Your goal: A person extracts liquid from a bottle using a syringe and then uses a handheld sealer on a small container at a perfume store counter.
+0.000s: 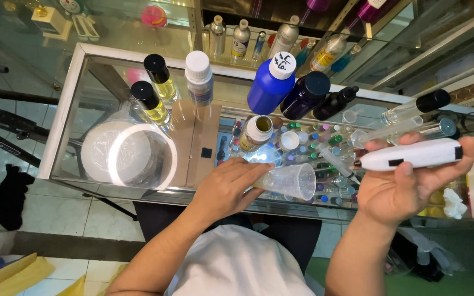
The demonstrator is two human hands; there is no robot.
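Observation:
My left hand point(227, 186) grips a small clear plastic cup point(291, 181), tipped on its side with the mouth facing right, just above the glass counter point(193, 137). My right hand point(412, 181) holds a white oblong handheld device point(412, 155) with a dark tip at each end, along with a clear syringe-like tube point(336, 161) slanting down toward the cup. An open small white bottle point(257, 130) and a loose white cap point(289, 140) stand just beyond the cup.
On the counter stand two yellow-liquid bottles with black caps point(154, 90), a white-capped bottle point(199, 77), a blue bottle point(271, 82), dark bottles point(308, 94) and clear vials point(415, 107). Many small coloured vials lie under the glass. A tripod point(6, 120) stands at left.

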